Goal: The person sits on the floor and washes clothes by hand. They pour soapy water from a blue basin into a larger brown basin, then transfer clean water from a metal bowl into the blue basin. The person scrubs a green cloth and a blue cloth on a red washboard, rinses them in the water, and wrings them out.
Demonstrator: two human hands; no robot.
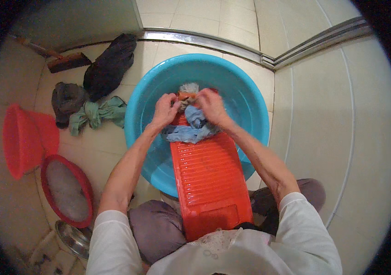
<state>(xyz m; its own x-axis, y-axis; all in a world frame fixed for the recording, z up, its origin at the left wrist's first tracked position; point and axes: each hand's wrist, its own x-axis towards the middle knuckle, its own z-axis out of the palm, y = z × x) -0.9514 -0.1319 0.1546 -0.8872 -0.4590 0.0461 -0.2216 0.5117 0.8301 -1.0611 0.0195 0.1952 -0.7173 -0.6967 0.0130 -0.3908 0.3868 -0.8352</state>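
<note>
A large turquoise plastic basin (pixel 140 86) sits on the tiled floor in front of me. A red plastic washboard (pixel 209 175) leans from my lap down into it. Across the board's upper part lies a wet light-blue cloth (pixel 186 134), with one end bunched up. Just beyond it is a small bundle of grey and orange cloth (pixel 189 92). My left hand (pixel 166 109) is at the left edge of this bundle with its fingers curled. My right hand (pixel 212 105), slightly blurred, touches the bundle's right side above the blue cloth. What the fingertips pinch is partly hidden.
On the floor at left lie a black cloth (pixel 111 67), a dark grey cloth (pixel 68 99) and a knotted green cloth (pixel 94 115). Nearby are a brush head (pixel 68 62), a red bucket (pixel 32 141), a red-rimmed basin (pixel 87 192) and a metal bowl (pixel 73 239). A metal door track (pixel 202 38) runs behind.
</note>
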